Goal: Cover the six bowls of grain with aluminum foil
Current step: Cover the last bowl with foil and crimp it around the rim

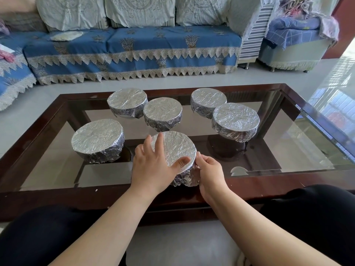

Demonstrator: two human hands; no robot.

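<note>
Several foil-covered bowls stand on the glass coffee table. The nearest bowl sits at the front middle, its top and sides wrapped in crinkled aluminum foil. My left hand lies flat on its left side, thumb and fingers pressing on the foil top. My right hand grips the foil at the bowl's right rim and side. Other wrapped bowls stand at the left, back left, middle, back right and right. The grain is hidden under the foil.
The table has a dark wooden frame around the glass. A blue-covered sofa runs along the back, with an armchair at the right. My knees in dark trousers flank the table's near edge.
</note>
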